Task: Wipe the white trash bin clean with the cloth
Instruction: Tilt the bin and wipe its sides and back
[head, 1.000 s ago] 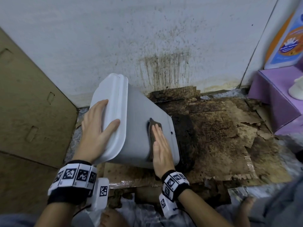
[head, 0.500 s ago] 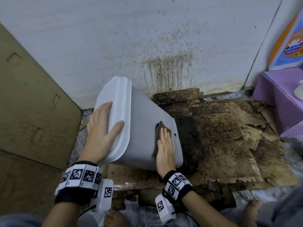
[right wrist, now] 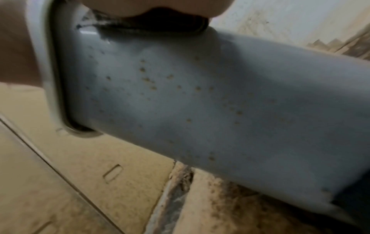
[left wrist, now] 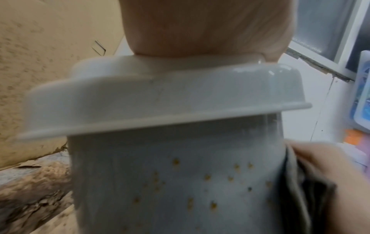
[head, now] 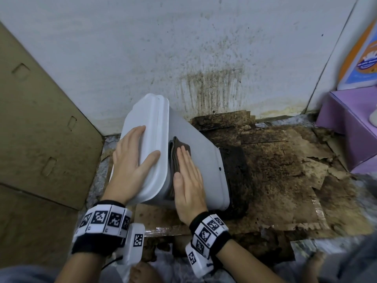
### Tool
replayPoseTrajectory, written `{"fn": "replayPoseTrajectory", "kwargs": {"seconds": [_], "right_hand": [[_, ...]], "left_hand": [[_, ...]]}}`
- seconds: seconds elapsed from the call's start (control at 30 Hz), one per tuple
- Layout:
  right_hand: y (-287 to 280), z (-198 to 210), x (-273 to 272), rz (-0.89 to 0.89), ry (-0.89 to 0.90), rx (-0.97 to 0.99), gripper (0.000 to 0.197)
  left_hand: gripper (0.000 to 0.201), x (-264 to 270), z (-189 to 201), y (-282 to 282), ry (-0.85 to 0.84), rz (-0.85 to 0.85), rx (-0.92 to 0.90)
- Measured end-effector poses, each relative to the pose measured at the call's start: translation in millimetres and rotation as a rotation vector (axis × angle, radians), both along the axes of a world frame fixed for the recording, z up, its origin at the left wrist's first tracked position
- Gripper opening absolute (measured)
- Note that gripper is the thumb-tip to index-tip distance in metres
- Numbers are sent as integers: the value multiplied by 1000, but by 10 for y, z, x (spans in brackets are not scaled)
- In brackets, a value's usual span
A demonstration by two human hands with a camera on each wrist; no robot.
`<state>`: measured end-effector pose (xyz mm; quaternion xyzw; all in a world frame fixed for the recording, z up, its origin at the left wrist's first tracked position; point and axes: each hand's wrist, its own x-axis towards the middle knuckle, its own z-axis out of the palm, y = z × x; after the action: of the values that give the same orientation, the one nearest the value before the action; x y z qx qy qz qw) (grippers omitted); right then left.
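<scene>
The white trash bin (head: 206, 160) lies tilted on the floor, its lidded top toward the left. My left hand (head: 132, 160) lies flat on the lid (head: 151, 127), thumb over its edge, steadying it. My right hand (head: 188, 176) presses a folded brown cloth (head: 179, 146) flat against the bin's side, right beside the lid rim. Small brown spots dot the near side of the bin (left wrist: 200, 186) (right wrist: 180, 98) in both wrist views. The cloth (left wrist: 300, 190) shows at the bin's right edge under my right hand (left wrist: 324, 166); in the right wrist view the cloth (right wrist: 152, 23) sits under my palm.
A stained white wall (head: 204, 58) stands just behind the bin. Dirty, torn cardboard (head: 285, 170) covers the floor to the right. A brown cardboard panel (head: 40, 119) leans at the left. A purple box (head: 350, 123) stands at the right edge.
My right hand has slid the cloth along the bin's side from near its bottom end up to the lid rim. The left hand stays on the lid.
</scene>
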<state>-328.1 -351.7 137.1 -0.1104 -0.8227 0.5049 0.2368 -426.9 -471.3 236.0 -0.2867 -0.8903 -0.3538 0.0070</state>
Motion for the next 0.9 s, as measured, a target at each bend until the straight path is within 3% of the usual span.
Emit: {"fn": "replayPoseTrajectory", "kwargs": {"seconds": [0.17, 0.37, 0.63, 0.9], "right_hand": [[283, -401, 112, 20, -36, 50, 59], [542, -789, 201, -49, -245, -180, 58], [600, -788, 134, -53, -372, -252, 72], [587, -656, 63, -113, -341, -329, 57]], "left_hand": [[74, 11, 12, -17, -18, 3, 10], [72, 8, 18, -25, -37, 3, 26], [73, -1, 20, -15, -26, 1, 12], [72, -4, 17, -21, -26, 0, 4]]}}
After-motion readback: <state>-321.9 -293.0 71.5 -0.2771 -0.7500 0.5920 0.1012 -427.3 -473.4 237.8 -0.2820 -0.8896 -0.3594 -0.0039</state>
